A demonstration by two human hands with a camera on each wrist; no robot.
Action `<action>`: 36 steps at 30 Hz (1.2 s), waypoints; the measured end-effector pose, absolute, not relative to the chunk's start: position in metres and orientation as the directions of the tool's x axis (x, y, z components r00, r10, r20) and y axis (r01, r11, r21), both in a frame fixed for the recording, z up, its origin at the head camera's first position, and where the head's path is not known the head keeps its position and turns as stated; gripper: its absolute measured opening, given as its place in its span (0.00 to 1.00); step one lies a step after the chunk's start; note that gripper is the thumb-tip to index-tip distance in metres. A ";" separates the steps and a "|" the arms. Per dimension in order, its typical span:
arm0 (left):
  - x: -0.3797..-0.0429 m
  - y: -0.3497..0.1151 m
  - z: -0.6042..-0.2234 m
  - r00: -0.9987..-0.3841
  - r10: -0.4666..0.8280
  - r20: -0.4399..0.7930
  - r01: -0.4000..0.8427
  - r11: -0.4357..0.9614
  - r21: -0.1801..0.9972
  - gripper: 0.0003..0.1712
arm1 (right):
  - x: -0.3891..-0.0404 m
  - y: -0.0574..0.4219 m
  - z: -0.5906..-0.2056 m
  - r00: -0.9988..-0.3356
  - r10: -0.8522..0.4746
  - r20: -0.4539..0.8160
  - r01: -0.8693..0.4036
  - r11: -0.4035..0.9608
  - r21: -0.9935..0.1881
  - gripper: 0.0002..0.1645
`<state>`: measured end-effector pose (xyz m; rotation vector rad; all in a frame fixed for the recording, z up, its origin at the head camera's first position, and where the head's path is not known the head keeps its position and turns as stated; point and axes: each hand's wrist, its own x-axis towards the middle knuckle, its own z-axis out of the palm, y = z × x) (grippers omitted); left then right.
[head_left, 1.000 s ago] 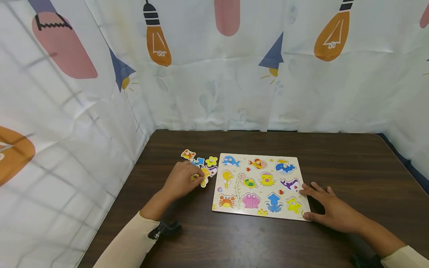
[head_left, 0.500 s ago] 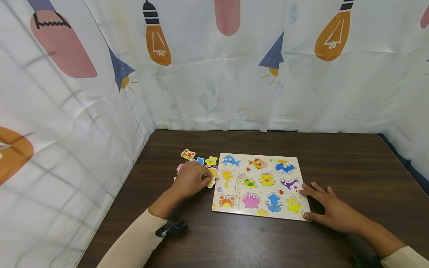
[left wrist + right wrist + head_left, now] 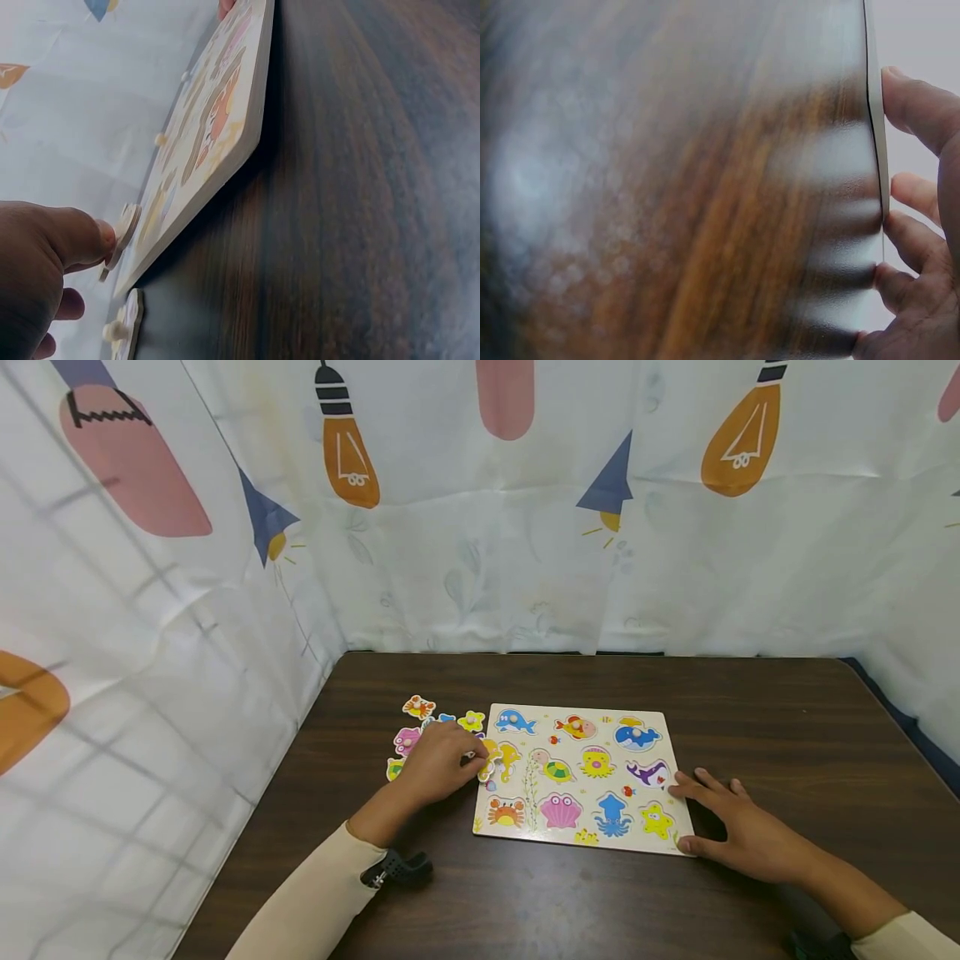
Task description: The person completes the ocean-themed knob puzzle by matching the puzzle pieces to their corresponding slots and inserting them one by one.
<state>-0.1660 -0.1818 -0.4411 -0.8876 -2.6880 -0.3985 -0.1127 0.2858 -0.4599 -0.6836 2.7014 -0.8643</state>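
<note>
Yellow with a white border, a flat wooden puzzle piece (image 3: 491, 758) is pinched between thumb and finger of the left hand (image 3: 438, 764), a grasping grip right at the left edge of a cream rectangular wooden puzzle board (image 3: 588, 787)! From the head it overlaps that edge, beside the yellow seahorse picture (image 3: 508, 760); whether it touches the wood, I can't tell. Over on the far side, the right hand (image 3: 738, 827) has a released grip, fingers spread, fingertips against the board's right edge. Loose pieces crowd the left: an orange crab piece (image 3: 418, 707), a pink shell-shaped piece (image 3: 407, 741), a yellow star piece (image 3: 471, 721), others half hidden by the hand. All on a dark brown wood-grain worktop (image 3: 570, 906), white printed cloth (image 3: 480, 568) hanging behind!
</note>
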 end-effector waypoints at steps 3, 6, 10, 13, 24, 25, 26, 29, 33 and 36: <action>-0.166 -0.179 -0.442 -0.780 0.531 0.331 0.603 0.780 0.169 0.04 | -0.113 0.286 -0.459 -0.866 -0.496 -0.065 -0.365 0.715 -0.597 0.48; -0.166 -0.177 -0.441 -0.791 0.523 0.317 0.593 0.784 0.183 0.03 | -0.112 0.285 -0.460 -0.865 -0.498 -0.062 -0.366 0.711 -0.600 0.48; -0.166 -0.173 -0.441 -0.789 0.523 0.322 0.597 0.776 0.201 0.03 | -0.111 0.284 -0.460 -0.864 -0.500 -0.057 -0.371 0.710 -0.598 0.48; -0.167 -0.171 -0.441 -0.782 0.529 0.330 0.605 0.770 0.201 0.04 | -0.111 0.284 -0.460 -0.866 -0.497 -0.058 -0.370 0.714 -0.594 0.48; -0.169 -0.165 -0.444 -0.791 0.528 0.308 0.598 0.774 0.208 0.02 | -0.112 0.284 -0.458 -0.866 -0.496 -0.060 -0.370 0.718 -0.590 0.48; -0.170 -0.164 -0.444 -0.791 0.529 0.307 0.598 0.774 0.208 0.02 | -0.112 0.284 -0.458 -0.867 -0.494 -0.064 -0.367 0.720 -0.589 0.48; -0.170 -0.163 -0.444 -0.793 0.528 0.304 0.596 0.775 0.207 0.02 | -0.112 0.284 -0.458 -0.866 -0.497 -0.063 -0.370 0.719 -0.589 0.48; -0.171 -0.162 -0.445 -0.799 0.523 0.297 0.588 0.783 0.203 0.02 | -0.112 0.284 -0.457 -0.865 -0.497 -0.066 -0.368 0.720 -0.589 0.48; -0.172 -0.160 -0.447 -0.805 0.513 0.300 0.579 0.788 0.207 0.02 | -0.112 0.285 -0.458 -0.867 -0.492 -0.075 -0.359 0.722 -0.591 0.49; -0.172 -0.160 -0.447 -0.808 0.508 0.299 0.575 0.791 0.208 0.02 | -0.112 0.284 -0.457 -0.866 -0.493 -0.077 -0.358 0.721 -0.593 0.49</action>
